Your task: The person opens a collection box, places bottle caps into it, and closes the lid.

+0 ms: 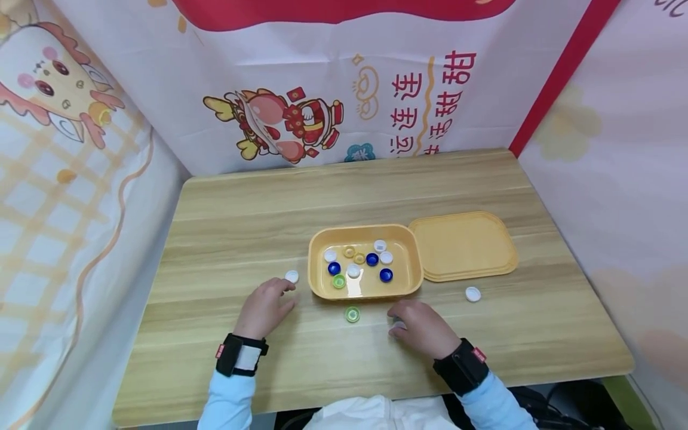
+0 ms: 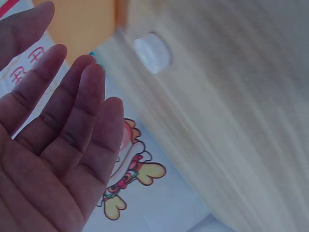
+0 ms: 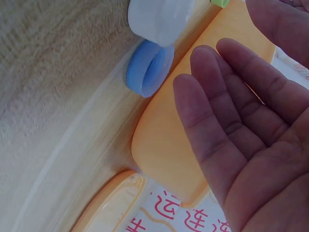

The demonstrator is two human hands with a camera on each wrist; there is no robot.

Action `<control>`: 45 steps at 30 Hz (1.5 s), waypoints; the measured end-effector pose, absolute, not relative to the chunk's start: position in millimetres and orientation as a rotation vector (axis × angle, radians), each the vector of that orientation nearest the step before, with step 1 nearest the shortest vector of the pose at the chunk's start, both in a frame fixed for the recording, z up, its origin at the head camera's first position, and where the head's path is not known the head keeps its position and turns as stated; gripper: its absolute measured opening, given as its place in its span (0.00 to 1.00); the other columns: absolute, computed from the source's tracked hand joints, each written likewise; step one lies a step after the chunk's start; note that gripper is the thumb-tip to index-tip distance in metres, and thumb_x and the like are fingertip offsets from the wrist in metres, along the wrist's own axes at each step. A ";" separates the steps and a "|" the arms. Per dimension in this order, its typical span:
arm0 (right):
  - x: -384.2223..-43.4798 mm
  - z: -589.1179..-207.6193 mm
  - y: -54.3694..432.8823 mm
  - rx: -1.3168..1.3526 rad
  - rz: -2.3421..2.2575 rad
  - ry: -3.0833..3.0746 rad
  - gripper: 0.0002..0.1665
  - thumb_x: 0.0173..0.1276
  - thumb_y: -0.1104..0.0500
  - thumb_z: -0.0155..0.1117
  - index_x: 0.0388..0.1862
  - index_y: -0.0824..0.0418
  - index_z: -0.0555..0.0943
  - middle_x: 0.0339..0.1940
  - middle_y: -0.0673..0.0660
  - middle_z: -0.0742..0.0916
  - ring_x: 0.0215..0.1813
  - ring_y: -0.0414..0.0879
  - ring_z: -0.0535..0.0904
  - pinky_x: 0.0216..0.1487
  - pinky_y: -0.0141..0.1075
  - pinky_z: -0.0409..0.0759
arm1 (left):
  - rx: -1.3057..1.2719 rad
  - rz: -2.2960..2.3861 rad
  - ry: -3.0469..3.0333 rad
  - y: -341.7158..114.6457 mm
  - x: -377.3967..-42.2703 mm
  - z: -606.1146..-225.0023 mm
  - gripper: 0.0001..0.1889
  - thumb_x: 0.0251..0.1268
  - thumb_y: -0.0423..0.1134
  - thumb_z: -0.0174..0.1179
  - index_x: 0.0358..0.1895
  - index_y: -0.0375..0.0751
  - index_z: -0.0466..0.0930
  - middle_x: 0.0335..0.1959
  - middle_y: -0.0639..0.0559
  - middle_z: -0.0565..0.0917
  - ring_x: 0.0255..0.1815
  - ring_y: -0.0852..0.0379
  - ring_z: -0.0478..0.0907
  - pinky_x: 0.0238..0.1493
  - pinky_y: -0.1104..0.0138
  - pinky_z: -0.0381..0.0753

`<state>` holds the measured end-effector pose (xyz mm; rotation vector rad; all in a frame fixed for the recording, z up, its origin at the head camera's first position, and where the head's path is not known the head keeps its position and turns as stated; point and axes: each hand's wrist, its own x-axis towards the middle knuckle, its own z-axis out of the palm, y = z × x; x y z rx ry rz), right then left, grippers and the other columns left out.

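Observation:
My left hand (image 1: 265, 309) is beside a white bottle cap (image 1: 292, 276) left of the yellow tray (image 1: 313, 263). In the left wrist view its fingers (image 2: 89, 104) are loosely extended, apart from the white cap. At the tray's front right, my right hand (image 1: 426, 329) hovers by another white cap (image 1: 399, 324). The right wrist view shows loosely extended fingers (image 3: 193, 101), with that white cap (image 3: 159, 21) and a blue cap (image 3: 149, 69) apart from them; my hand hides the blue one from the head view. A green cap (image 1: 352, 315) lies between my hands.
Inside the tray are several white, blue, yellow and green caps. Its yellow lid (image 1: 464, 246) lies flat against the tray's right side. One more white cap (image 1: 473, 294) sits in front of the lid. Printed cloth walls (image 1: 301, 54) border the wooden table (image 1: 258, 209).

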<state>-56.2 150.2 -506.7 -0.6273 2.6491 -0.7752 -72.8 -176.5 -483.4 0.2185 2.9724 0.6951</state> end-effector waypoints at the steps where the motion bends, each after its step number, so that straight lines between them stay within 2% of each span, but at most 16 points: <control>1: -56.0 -507.7 149.7 -0.630 -0.775 2.651 0.16 0.54 0.60 0.77 0.42 0.62 0.85 0.37 0.53 0.86 0.40 0.45 0.80 0.44 0.41 0.80 | 0.206 0.697 2.963 -177.4 -72.5 -486.3 0.14 0.54 0.33 0.72 0.45 0.37 0.84 0.43 0.45 0.84 0.43 0.49 0.80 0.46 0.55 0.81; 12: -55.5 -516.0 140.8 -0.670 -0.749 2.702 0.17 0.48 0.66 0.77 0.39 0.63 0.85 0.35 0.54 0.85 0.38 0.47 0.80 0.43 0.42 0.79 | 0.113 0.718 2.888 -178.5 -64.2 -502.6 0.14 0.53 0.34 0.73 0.44 0.39 0.84 0.41 0.46 0.84 0.43 0.50 0.80 0.46 0.56 0.80; 18: -53.6 -518.6 139.7 -0.667 -0.679 2.751 0.18 0.45 0.68 0.78 0.38 0.63 0.85 0.37 0.55 0.85 0.41 0.49 0.80 0.45 0.43 0.80 | 0.131 0.740 2.879 -179.8 -59.0 -509.4 0.14 0.52 0.34 0.73 0.44 0.39 0.84 0.41 0.46 0.83 0.44 0.49 0.80 0.46 0.56 0.80; 34: -52.4 -527.1 136.4 -0.677 -0.696 2.764 0.16 0.46 0.70 0.77 0.36 0.61 0.86 0.37 0.53 0.82 0.41 0.47 0.79 0.44 0.41 0.79 | 0.154 0.740 2.901 -181.6 -54.7 -512.5 0.15 0.51 0.34 0.74 0.43 0.39 0.84 0.41 0.47 0.84 0.43 0.50 0.81 0.46 0.57 0.80; 45: -51.0 -516.3 137.3 -0.672 -0.670 2.761 0.13 0.49 0.69 0.76 0.35 0.61 0.85 0.35 0.51 0.82 0.38 0.45 0.78 0.42 0.39 0.80 | 0.158 0.731 2.903 -180.1 -54.7 -509.8 0.15 0.52 0.34 0.73 0.44 0.39 0.84 0.40 0.46 0.83 0.43 0.50 0.81 0.46 0.57 0.80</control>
